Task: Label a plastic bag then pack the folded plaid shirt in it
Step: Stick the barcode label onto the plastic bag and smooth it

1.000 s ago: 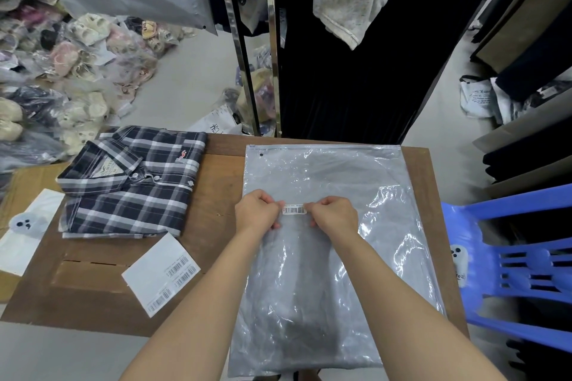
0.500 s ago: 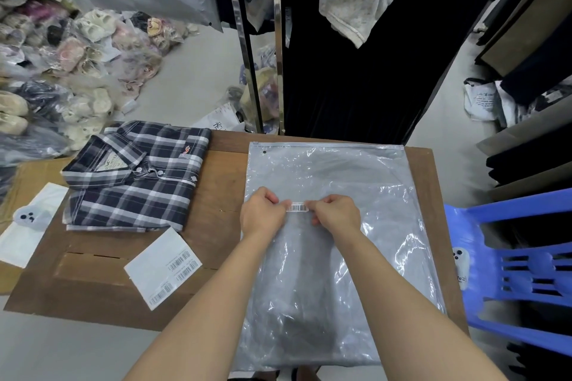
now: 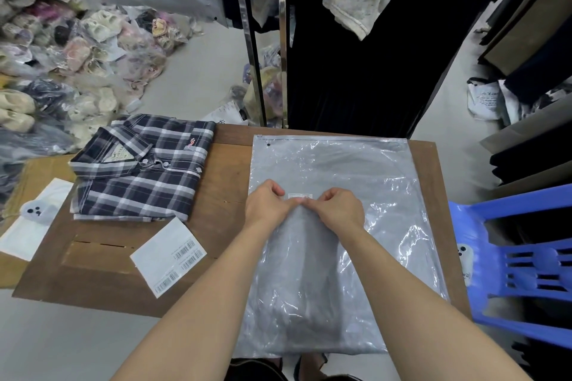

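A clear grey plastic bag (image 3: 340, 170) lies flat on the right half of the wooden table (image 3: 223, 182), its zip edge away from me. A small white barcode label (image 3: 299, 196) lies flat on the bag's middle. My left hand (image 3: 266, 204) and my right hand (image 3: 340, 207) rest on the bag with fingers curled, and their thumb tips meet at the label's lower edge. The folded navy-and-white plaid shirt (image 3: 145, 170) lies on the table's left part, collar to the far left, apart from both hands.
A white backing sheet with barcode stickers (image 3: 168, 257) lies near the table's front left. A white pouch (image 3: 34, 226) sits on cardboard at the left. A blue plastic chair (image 3: 510, 257) stands close on the right. A clothes rack (image 3: 257, 71) with dark garments stands behind the table.
Before, my hands held the label by its two ends over the bag. Now the label lies flat on the bag and my thumbs have come together at its lower edge.
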